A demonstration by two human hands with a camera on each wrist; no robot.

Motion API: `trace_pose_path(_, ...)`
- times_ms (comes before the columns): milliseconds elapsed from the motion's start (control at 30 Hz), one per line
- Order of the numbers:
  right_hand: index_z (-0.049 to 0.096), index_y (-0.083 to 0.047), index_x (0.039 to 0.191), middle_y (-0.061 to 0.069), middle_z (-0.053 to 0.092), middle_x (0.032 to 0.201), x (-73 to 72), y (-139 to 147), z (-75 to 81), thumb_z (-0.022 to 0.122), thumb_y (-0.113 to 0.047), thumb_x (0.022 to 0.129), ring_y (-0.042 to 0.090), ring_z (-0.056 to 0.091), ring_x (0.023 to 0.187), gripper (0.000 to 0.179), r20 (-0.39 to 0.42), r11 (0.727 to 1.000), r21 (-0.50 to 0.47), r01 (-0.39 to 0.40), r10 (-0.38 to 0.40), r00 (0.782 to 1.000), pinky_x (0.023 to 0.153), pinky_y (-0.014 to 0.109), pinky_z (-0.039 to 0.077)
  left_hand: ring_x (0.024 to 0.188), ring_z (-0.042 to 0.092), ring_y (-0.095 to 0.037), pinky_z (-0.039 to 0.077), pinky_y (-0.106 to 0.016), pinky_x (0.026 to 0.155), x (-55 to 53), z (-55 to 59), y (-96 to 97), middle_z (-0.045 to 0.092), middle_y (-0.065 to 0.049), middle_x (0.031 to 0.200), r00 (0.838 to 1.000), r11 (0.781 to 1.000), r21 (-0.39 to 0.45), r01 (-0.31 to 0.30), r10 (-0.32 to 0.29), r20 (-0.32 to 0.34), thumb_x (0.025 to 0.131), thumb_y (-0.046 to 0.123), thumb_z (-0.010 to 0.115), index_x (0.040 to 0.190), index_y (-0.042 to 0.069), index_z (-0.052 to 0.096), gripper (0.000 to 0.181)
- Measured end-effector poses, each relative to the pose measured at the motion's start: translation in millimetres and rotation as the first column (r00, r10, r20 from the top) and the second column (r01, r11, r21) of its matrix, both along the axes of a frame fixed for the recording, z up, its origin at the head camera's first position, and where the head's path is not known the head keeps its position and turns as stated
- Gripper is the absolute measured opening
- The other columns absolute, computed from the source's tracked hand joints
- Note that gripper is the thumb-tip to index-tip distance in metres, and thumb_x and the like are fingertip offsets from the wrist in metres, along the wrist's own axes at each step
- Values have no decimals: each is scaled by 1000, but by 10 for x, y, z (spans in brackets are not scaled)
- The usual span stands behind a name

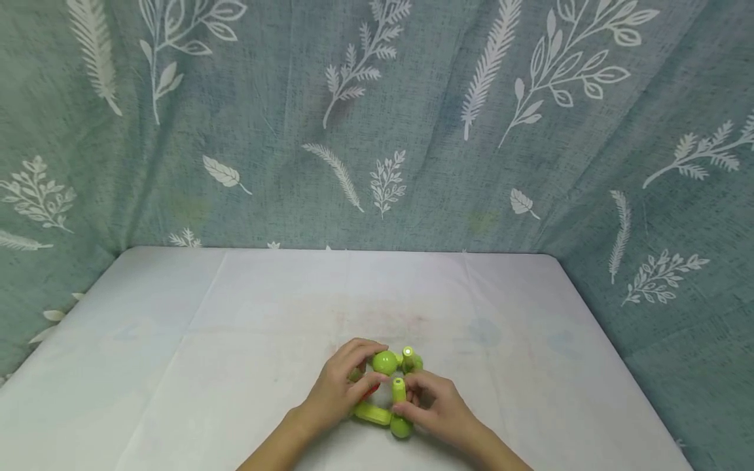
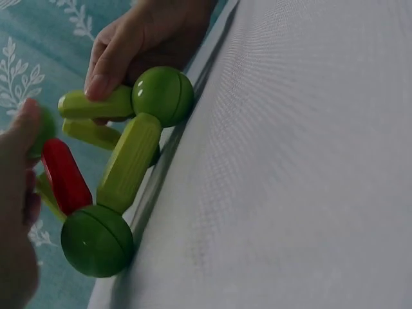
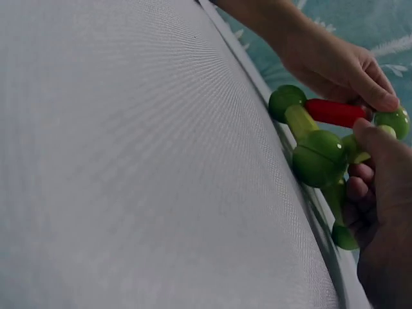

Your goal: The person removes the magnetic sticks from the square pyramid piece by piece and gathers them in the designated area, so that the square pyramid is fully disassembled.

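Observation:
A small frame of green balls and yellow-green magnetic-looking rods sits at the table's near side. My left hand (image 1: 336,386) pinches a green ball (image 1: 385,362) between thumb and fingers. That ball is at the upper end of a tilted red rod (image 2: 66,177), whose lower end meets another green ball (image 2: 97,241). With thumb and fingers, my right hand (image 1: 438,405) pinches an upright yellow-green rod (image 1: 398,390) standing on the nearest green ball (image 1: 401,427). A lying rod (image 1: 372,413) joins the two near balls. Parts of the frame's far side are hidden by the hands.
Behind my right fingers, another rod (image 1: 408,356) stands up at the frame's far right corner. White cloth covers the table (image 1: 235,366). Green leaf-patterned fabric (image 1: 377,131) hangs behind and along the sides.

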State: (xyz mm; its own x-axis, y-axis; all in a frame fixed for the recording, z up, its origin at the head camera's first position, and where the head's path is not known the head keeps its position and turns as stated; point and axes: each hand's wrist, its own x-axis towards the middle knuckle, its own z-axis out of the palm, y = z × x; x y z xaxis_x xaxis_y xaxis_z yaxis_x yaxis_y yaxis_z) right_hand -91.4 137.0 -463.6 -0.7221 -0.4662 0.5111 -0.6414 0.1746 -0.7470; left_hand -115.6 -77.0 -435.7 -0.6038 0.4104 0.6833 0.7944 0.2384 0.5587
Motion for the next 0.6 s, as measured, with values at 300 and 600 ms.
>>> trace_pose_path(300, 56, 1, 99, 9, 59, 87, 125, 8, 32, 79, 5, 69, 18, 57, 71, 38, -143, 999, -48, -11, 4, 990, 62, 26, 52, 92, 54, -12, 47, -23, 81, -23, -26, -177, 60, -3, 109, 987, 991, 62, -119, 112, 113, 74, 4, 78, 118, 8, 61, 48)
trace_pose_path(600, 54, 4, 106, 10, 56, 90, 231, -41, 156, 81, 6, 65, 16, 55, 73, 49, -116, 999, -33, 28, -31, 993, 61, 26, 51, 91, 56, -6, 47, -21, 83, -15, 222, -511, 60, -6, 108, 877, 924, 25, -382, 353, 327, 78, 1, 73, 117, 3, 62, 40)
